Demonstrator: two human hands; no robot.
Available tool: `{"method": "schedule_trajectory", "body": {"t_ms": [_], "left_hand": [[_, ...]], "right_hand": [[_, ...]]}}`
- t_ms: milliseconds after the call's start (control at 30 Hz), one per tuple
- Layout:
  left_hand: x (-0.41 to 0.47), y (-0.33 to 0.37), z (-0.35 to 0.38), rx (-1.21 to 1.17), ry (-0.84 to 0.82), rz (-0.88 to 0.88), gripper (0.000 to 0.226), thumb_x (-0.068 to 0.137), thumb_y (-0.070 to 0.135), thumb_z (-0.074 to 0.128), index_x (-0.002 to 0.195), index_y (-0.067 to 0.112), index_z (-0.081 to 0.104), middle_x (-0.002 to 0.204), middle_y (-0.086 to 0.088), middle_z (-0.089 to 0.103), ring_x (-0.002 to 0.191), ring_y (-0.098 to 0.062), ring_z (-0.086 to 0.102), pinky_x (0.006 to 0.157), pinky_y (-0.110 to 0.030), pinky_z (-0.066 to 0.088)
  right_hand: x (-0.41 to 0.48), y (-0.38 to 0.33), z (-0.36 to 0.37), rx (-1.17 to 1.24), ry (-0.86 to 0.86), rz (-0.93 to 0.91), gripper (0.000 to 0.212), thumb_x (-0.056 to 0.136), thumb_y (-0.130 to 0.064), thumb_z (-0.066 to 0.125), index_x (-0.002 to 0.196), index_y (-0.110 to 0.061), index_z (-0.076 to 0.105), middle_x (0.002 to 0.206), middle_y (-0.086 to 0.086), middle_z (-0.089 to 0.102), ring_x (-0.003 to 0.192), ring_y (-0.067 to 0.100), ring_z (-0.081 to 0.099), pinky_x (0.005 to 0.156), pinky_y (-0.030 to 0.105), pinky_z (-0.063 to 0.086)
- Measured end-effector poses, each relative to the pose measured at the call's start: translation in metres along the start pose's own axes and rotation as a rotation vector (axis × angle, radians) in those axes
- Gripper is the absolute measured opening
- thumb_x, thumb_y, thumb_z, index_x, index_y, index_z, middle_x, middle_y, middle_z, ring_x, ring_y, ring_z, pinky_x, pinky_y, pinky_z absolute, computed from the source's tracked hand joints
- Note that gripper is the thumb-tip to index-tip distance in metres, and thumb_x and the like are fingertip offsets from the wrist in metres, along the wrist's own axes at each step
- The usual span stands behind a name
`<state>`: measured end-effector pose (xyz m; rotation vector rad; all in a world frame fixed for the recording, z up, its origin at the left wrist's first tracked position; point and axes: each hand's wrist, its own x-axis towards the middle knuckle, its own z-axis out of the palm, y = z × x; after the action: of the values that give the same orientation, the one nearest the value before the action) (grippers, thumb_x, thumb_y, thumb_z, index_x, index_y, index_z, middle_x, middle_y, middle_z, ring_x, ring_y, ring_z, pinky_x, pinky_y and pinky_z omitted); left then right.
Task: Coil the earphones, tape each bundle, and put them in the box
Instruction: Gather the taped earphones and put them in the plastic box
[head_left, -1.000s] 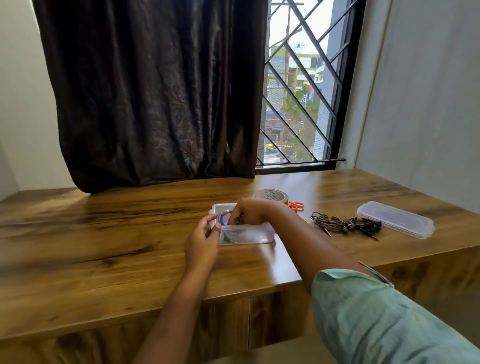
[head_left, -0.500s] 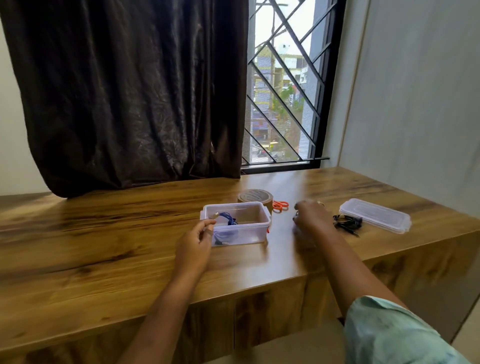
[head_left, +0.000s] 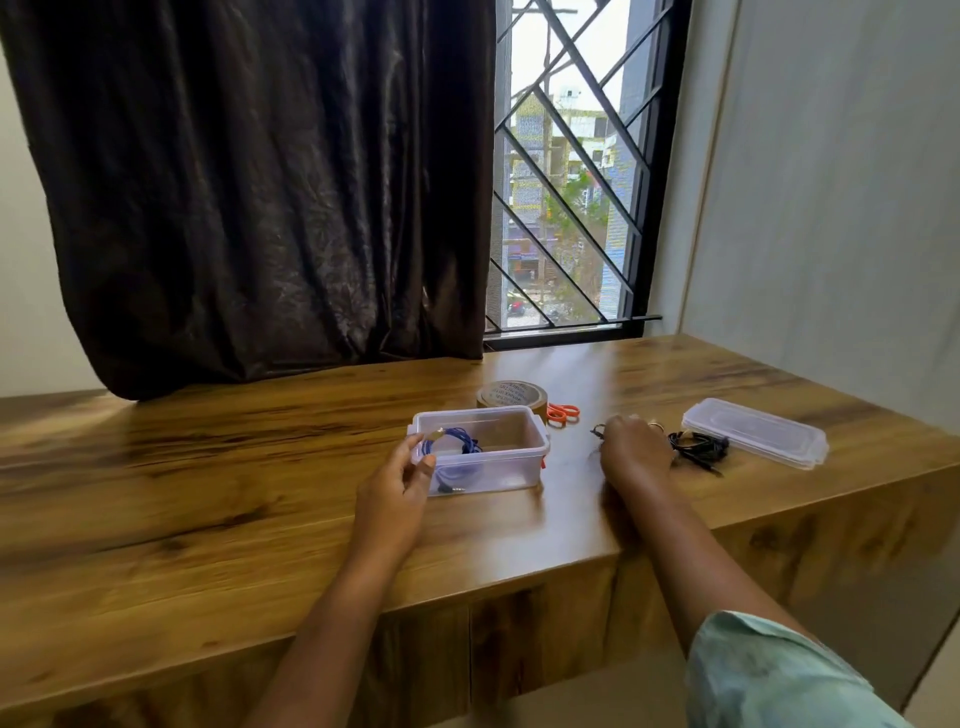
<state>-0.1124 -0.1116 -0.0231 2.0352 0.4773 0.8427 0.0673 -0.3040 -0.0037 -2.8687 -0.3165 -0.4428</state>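
hidden: right grip (head_left: 636, 454) fingers out of sight over black earphones (head_left: 698, 448) tangle, can't tell if clasping; scissors (head_left: 563, 413) blades hidden | blue earphones (head_left: 452, 447) coiled inside clear box (head_left: 519, 467), mid bench (head_left: 208, 493) | left grip (head_left: 397, 493) relaxed, touching box end | count: 2 earphones, 1 box, 1 lid (head_left: 756, 432), 1 tape roll (head_left: 511, 397)

A loose, pale mint-green sleeve (head_left: 769, 675) ends at the right elbow; the left forearm (head_left: 332, 613) is bare.
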Motion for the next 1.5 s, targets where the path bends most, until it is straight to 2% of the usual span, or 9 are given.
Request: {"method": "schedule_trajectory", "body": {"t_ms": [167,300,433,800,900,1033,1133,1300,1500], "left_hand": [[0.003,-0.001,0.004,0.012,0.006,-0.01,0.04,0.097,0.032,0.045,0.136,0.027,0.045,0.099,0.009,0.056,0.076,-0.001,0.051,0.057,-0.016,0.039],[0.004,0.0,0.004,0.04,0.011,-0.011,0.037,0.097,0.033,0.045,0.134,0.029,0.047,0.084,0.016,0.053,0.074,-0.006,0.054,0.055,-0.018,0.042],[0.003,0.001,0.001,0.016,0.008,-0.011,0.035,0.097,0.033,0.046,0.132,0.03,0.05,0.082,0.023,0.048,0.077,0.001,0.051,0.064,-0.02,0.045],[0.002,0.003,-0.002,0.014,0.018,0.011,0.034,0.097,0.029,0.048,0.13,0.025,0.054,0.104,0.009,0.058,0.078,0.006,0.048,0.061,-0.01,0.036],[0.003,0.0,0.0,0.073,0.031,0.033,0.035,0.097,0.03,0.047,0.13,0.023,0.055,0.131,-0.003,0.052,0.115,-0.015,0.05,0.084,-0.018,0.04],[0.004,-0.001,0.003,0.281,0.05,0.103,0.035,0.097,0.029,0.044,0.131,0.026,0.053,0.152,-0.001,0.029,0.138,-0.024,0.026,0.11,-0.04,0.027],[0.001,0.001,0.009,0.348,0.103,0.221,0.033,0.098,0.023,0.042,0.129,0.022,0.055,0.149,-0.002,0.037,0.139,-0.022,0.027,0.114,-0.046,0.022],[0.006,0.001,0.026,0.339,0.022,0.166,0.04,0.098,0.036,0.038,0.133,0.023,0.051,0.149,-0.003,0.037,0.141,-0.022,0.023,0.114,-0.042,0.021],[0.013,0.013,0.032,0.672,0.038,0.205,0.066,0.087,0.064,0.017,0.105,0.022,0.065,0.121,0.0,0.063,0.125,-0.024,0.04,0.101,-0.044,0.033]], "right_hand": [[0.005,-0.008,-0.013,0.72,0.129,0.107,0.023,0.093,-0.008,0.053,0.111,-0.012,0.068,0.11,0.008,0.069,0.104,0.027,0.059,0.088,0.034,0.045],[-0.006,-0.046,-0.035,1.155,0.173,-0.08,0.018,0.091,-0.005,0.058,0.097,-0.016,0.07,0.091,0.006,0.07,0.081,0.021,0.063,0.078,0.036,0.051],[-0.014,-0.089,-0.038,0.868,0.069,-0.401,0.019,0.09,-0.007,0.059,0.1,-0.013,0.074,0.095,-0.001,0.071,0.086,0.014,0.062,0.077,0.014,0.046],[-0.012,-0.119,-0.032,0.297,-0.325,-0.63,0.025,0.085,-0.011,0.068,0.108,-0.019,0.073,0.11,0.003,0.071,0.099,0.02,0.063,0.094,0.031,0.05],[-0.01,-0.113,-0.04,0.356,-0.385,-0.632,0.028,0.084,-0.012,0.069,0.109,-0.023,0.073,0.107,0.001,0.07,0.092,0.017,0.061,0.082,0.021,0.049],[-0.01,-0.084,-0.048,0.629,-0.229,-0.433,0.018,0.083,-0.011,0.071,0.099,-0.016,0.075,0.095,0.003,0.07,0.08,0.01,0.057,0.057,0.005,0.039],[-0.01,-0.037,-0.04,0.833,0.056,-0.149,0.022,0.084,0.001,0.06,0.097,-0.01,0.074,0.097,0.009,0.073,0.087,0.015,0.064,0.077,0.02,0.048],[-0.023,0.059,-0.015,0.081,0.098,0.14,0.035,0.092,-0.023,0.049,0.126,-0.017,0.053,0.129,0.008,0.055,0.121,0.03,0.047,0.097,0.042,0.042],[-0.019,0.082,-0.006,0.042,0.077,0.205,0.037,0.096,-0.026,0.04,0.131,-0.02,0.049,0.134,0.006,0.05,0.125,0.029,0.043,0.098,0.044,0.042]]}}
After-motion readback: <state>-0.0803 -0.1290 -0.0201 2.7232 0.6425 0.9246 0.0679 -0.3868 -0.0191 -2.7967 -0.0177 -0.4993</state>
